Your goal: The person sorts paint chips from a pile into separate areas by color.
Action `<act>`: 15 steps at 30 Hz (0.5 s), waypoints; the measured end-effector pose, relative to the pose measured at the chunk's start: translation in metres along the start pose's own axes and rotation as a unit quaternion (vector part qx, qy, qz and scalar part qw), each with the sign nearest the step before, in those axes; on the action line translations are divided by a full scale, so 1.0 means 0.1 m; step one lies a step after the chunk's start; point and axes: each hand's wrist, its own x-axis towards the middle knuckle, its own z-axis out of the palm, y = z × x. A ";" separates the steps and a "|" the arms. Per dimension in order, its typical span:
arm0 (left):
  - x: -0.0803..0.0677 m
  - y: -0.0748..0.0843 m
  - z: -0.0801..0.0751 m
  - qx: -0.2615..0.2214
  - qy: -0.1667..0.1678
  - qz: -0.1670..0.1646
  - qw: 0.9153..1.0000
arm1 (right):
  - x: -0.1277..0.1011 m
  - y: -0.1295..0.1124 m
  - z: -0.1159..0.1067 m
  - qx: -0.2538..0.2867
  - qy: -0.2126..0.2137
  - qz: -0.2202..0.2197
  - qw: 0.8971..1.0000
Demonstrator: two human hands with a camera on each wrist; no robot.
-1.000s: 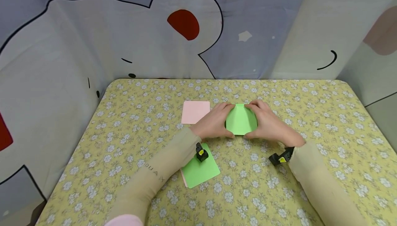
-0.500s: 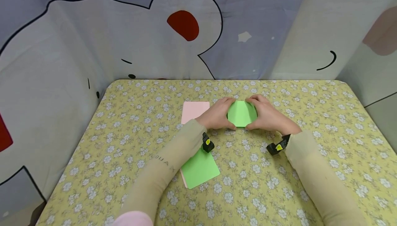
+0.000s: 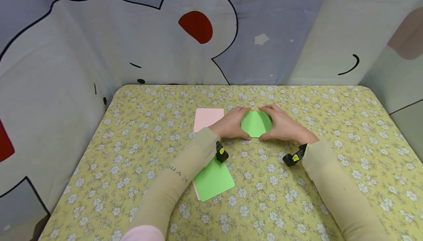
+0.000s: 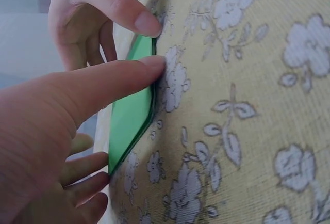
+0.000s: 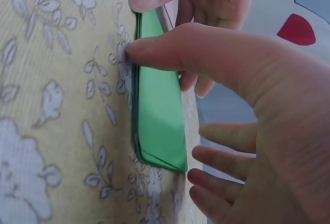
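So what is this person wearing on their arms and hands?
Both hands, left hand and right hand, are bare. Long beige sleeves cover both arms; the left one has small dark lettering and a pink edge near the elbow. Each wrist carries a small black device with a yellow spot.

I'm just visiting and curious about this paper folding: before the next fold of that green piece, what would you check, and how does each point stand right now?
1. Folded green paper lies flat on the flowered tablecloth: ok.
2. Left hand holds its left edge, thumb at the near edge: ok.
3. Right hand holds the right edge likewise: ok.
4. Layers line up at the near edge, seen from the right wrist: ok, as far as shows.
5. Creases pressed sharp: cannot tell.
6. Spare green sheet and pink sheet lie apart from the fold: ok.
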 end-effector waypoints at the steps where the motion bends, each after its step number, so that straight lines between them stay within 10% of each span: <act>1: 0.00 0.00 0.00 0.002 0.001 0.000 1.000 | 0.00 0.01 0.00 0.001 -0.001 0.001 1.000; 15: -0.04 -0.01 0.01 0.006 0.014 0.006 1.000 | -0.04 0.02 -0.03 0.009 0.001 0.003 1.000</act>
